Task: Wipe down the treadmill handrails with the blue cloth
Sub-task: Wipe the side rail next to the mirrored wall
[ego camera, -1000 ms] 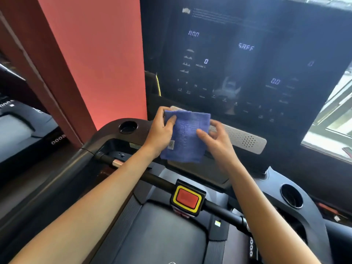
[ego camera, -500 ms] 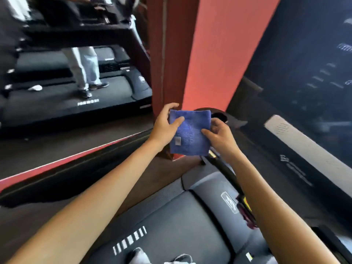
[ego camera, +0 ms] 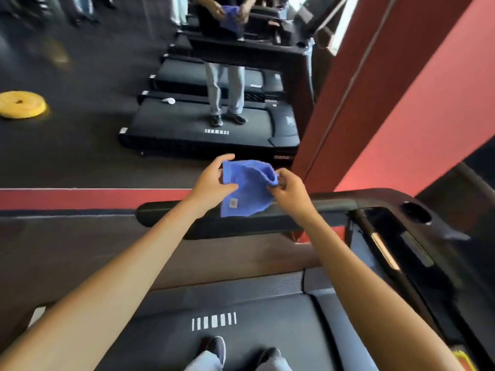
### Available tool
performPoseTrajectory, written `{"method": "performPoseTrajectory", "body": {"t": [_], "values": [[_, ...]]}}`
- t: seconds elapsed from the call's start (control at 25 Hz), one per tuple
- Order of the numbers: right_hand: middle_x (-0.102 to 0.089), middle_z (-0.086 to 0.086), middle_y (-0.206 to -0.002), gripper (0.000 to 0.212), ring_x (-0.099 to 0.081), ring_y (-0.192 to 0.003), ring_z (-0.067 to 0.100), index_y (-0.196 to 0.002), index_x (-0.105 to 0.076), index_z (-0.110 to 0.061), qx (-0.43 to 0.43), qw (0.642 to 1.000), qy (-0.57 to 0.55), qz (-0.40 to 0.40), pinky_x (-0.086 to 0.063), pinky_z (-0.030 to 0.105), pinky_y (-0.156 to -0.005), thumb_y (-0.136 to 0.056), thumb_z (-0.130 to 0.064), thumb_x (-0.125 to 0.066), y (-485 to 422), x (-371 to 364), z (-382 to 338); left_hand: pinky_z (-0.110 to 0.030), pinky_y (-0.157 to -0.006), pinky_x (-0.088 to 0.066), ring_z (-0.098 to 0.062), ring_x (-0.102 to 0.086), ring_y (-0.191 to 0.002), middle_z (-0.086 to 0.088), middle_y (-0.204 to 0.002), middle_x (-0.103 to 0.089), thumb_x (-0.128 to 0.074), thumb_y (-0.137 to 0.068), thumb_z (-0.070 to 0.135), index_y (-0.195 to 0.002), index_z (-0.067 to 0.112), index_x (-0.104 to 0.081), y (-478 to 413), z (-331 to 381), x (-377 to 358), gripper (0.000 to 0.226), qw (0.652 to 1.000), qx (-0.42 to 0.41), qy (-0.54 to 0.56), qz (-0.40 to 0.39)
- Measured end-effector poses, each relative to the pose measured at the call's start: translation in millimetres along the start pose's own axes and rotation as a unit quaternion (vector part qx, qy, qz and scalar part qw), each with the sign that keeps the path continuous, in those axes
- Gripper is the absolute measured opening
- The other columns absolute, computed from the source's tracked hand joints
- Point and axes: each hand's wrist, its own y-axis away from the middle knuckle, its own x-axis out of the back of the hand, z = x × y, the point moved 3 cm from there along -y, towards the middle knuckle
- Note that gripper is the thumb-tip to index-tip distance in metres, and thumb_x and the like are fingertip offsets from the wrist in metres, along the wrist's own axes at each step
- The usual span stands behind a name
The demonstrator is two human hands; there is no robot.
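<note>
A blue cloth (ego camera: pixel 245 187) with a small square label hangs between both hands, just above the black left handrail (ego camera: pixel 166 215) of the treadmill. My left hand (ego camera: pixel 213 183) pinches the cloth's left edge with thumb on top. Its right top corner is bunched and pinched by my right hand (ego camera: pixel 288 191). The cloth's lower edge overlaps the rail; I cannot tell if it touches it. The rail runs left to right across the middle of the view and joins the console (ego camera: pixel 396 226) at the right.
A mirror wall behind the rail reflects another treadmill (ego camera: pixel 209 127) with a person's legs. A red pillar (ego camera: pixel 401 103) stands at the right. A yellow weight plate (ego camera: pixel 21 104) lies on the floor at left. The treadmill belt (ego camera: pixel 241 311) and my shoes are below.
The view has swung left from the console screen to the left handrail. Both hands kept the cloth and carried it over the rail; its right corner is now bunched.
</note>
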Motion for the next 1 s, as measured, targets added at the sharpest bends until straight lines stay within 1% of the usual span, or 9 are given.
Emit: {"method": "performPoseTrajectory", "body": {"t": [0.08,0.2,0.32,0.44,0.52,0.68,0.8,0.92,1.0], "values": [[-0.068,0.005,-0.077,0.017,-0.052,-0.067,0.015,-0.085,-0.06,-0.012,0.022,0.998,0.047,-0.033,-0.043,0.027,-0.062,-0.081,0.003,-0.054,-12.0,-39.2,-14.6,-0.023,-0.07,-0.048,-0.01,-0.062,-0.091,0.001,-0.107,-0.067,-0.064,-0.088,-0.005,-0.117,0.025,-0.061,3.5,-17.4,32.4,0.042,0.997,0.027,-0.052,0.042],[-0.069,0.007,-0.081,0.023,-0.056,-0.071,0.023,-0.085,-0.06,-0.011,0.066,0.992,0.068,-0.083,-0.043,0.025,-0.059,-0.078,0.008,-0.049,-20.3,-94.6,-38.2,-0.029,-0.064,-0.041,-0.022,-0.052,-0.074,-0.001,-0.076,-0.06,-0.063,-0.084,-0.003,-0.079,0.02,-0.061,9.1,-54.5,79.8,0.023,0.984,0.087,-0.096,0.12],[-0.07,0.008,-0.088,0.028,-0.06,-0.077,0.024,-0.087,-0.059,-0.009,0.126,0.987,0.026,-0.098,-0.049,0.031,-0.067,-0.078,0.014,-0.046,-21.2,-142.7,-60.1,-0.029,-0.064,-0.041,-0.022,-0.053,-0.072,-0.004,-0.076,-0.063,-0.05,-0.079,-0.01,-0.078,0.015,-0.062,25.3,-69.5,121.1,0.027,0.965,0.06,-0.119,0.225],[-0.07,0.005,-0.099,0.028,-0.064,-0.096,0.029,-0.088,-0.056,-0.012,0.195,0.973,0.031,-0.119,-0.053,0.036,-0.078,-0.082,0.013,-0.045,-20.3,-176.9,-78.7,-0.015,-0.068,-0.044,-0.018,-0.06,-0.085,-0.002,-0.094,-0.068,-0.046,-0.076,-0.021,-0.09,0.011,-0.066,51.2,-74.6,151.1,0.04,0.947,0.008,-0.145,0.288],[-0.069,0.009,-0.093,0.023,-0.063,-0.091,0.032,-0.085,-0.055,-0.013,0.234,0.955,0.089,-0.161,-0.053,0.041,-0.076,-0.081,0.008,-0.047,-20.4,-191.6,-75.8,-0.015,-0.079,-0.046,-0.02,-0.064,-0.095,-0.001,-0.102,-0.07,-0.049,-0.077,-0.022,-0.092,0.017,-0.068,65.5,-91.4,159.9,0.046,0.953,0.016,-0.169,0.251],[-0.066,0.01,-0.08,0.012,-0.058,-0.071,0.035,-0.077,-0.058,-0.007,0.272,0.893,0.228,-0.278,-0.052,0.046,-0.064,-0.071,-0.001,-0.05,-8.5,-216.5,-46.8,-0.032,-0.096,-0.048,-0.02,-0.064,-0.113,0.004,-0.119,-0.069,-0.05,-0.084,-0.016,-0.085,0.037,-0.069,85.2,-138.0,162.2,0.057,0.949,0.04,-0.272,0.153],[-0.062,0.015,-0.083,0.004,-0.054,-0.07,0.038,-0.077,-0.056,0.0,0.267,0.891,0.258,-0.262,-0.051,0.047,-0.062,-0.078,-0.001,-0.053,-7.1,-224.3,-45.5,-0.034,-0.098,-0.048,-0.015,-0.057,-0.123,0.008,-0.134,-0.061,-0.055,-0.094,0.004,-0.114,0.025,-0.071,86.0,-138.7,155.0,0.033,0.931,0.022,-0.341,0.128],[-0.06,0.012,-0.109,0.032,-0.054,-0.09,0.034,-0.113,-0.055,-0.007,0.278,0.874,0.323,-0.235,-0.047,0.044,-0.078,-0.091,-0.029,-0.061,-6.5,-232.7,-54.5,-0.035,-0.106,-0.041,-0.023,-0.046,-0.137,-0.003,-0.146,-0.049,-0.063,-0.099,0.029,-0.143,0.014,-0.05,68.1,-137.1,141.7,0.048,0.891,-0.023,-0.45,0.054],[-0.052,0.011,-0.134,0.054,-0.05,-0.113,0.035,-0.141,-0.042,-0.009,0.279,0.838,0.394,-0.253,-0.043,0.045,-0.094,-0.097,-0.038,-0.057,-6.3,-244.7,-49.5,-0.041,-0.125,-0.016,-0.029,-0.021,-0.154,-0.012,-0.162,-0.032,-0.054,-0.104,0.034,-0.156,0.006,-0.031,52.5,-144.0,132.0,0.063,0.843,-0.025,-0.537,-0.004]]}}
